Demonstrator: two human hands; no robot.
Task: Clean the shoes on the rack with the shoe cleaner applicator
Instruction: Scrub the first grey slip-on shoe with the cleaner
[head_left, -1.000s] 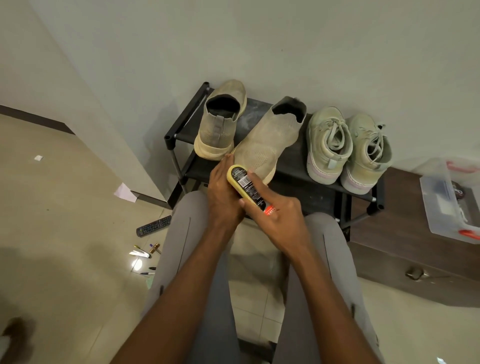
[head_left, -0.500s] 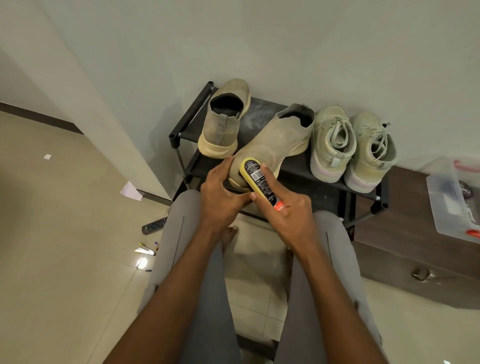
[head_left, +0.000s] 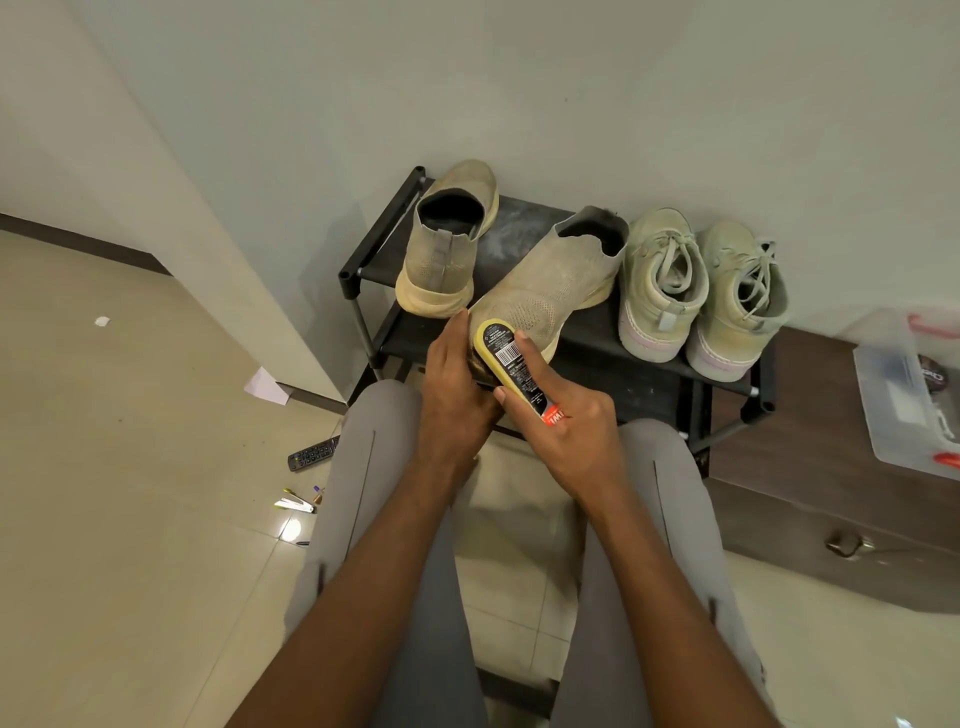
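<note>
A black shoe rack (head_left: 366, 244) stands against the wall. On its top shelf a beige knit slip-on shoe (head_left: 545, 280) lies slanted, toe toward me. My left hand (head_left: 454, 389) grips its toe from the left. My right hand (head_left: 576, 431) holds the yellow-edged shoe cleaner applicator (head_left: 511, 364), label side up, pressed against the toe. The matching slip-on (head_left: 447, 249) stands upright at the shelf's left. Two pale green laced sneakers (head_left: 660, 280) (head_left: 740, 301) sit at the right.
A dark wooden drawer unit (head_left: 810, 499) stands right of the rack with a clear plastic box (head_left: 904, 395) on top. On the tiled floor at the left lie a remote control (head_left: 313, 453), pens (head_left: 296, 501) and paper scraps (head_left: 267, 387). My knees flank the rack's front.
The applicator has slid a little along the shoe's toe while my left hand kept its grip. The view shifted slightly.
</note>
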